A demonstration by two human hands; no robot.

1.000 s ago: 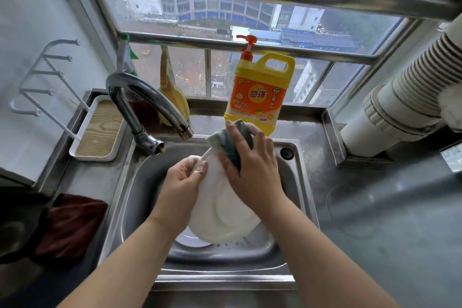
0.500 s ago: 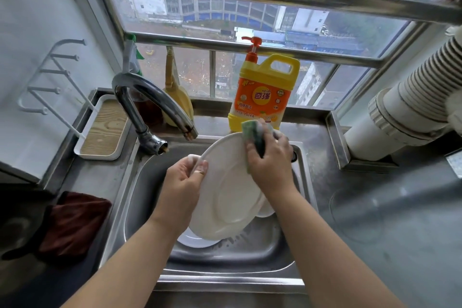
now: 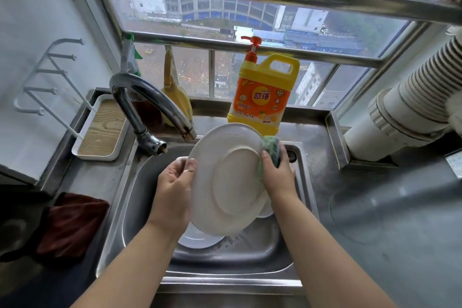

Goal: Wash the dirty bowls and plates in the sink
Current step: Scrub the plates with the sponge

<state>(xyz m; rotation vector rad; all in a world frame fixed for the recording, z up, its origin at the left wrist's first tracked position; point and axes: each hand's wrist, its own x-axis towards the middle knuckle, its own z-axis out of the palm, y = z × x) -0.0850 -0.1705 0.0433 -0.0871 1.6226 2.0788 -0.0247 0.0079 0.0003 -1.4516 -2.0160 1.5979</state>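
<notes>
Your left hand (image 3: pixel 172 192) grips the white plate (image 3: pixel 225 177) by its left rim, thumb curled over the edge, holding it tilted on edge above the sink (image 3: pixel 140 182). Your right hand (image 3: pixel 277 175) is clamped on a green sponge (image 3: pixel 271 147) and presses it against the plate's right rim. Under the plate, more white dishes (image 3: pixel 197 239) lie in the basin. Behind stands the yellow detergent jug (image 3: pixel 262 97); the tap (image 3: pixel 150 105) curves in from the left, and a dark red cloth (image 3: pixel 72 222) lies on the counter left of the sink.
</notes>
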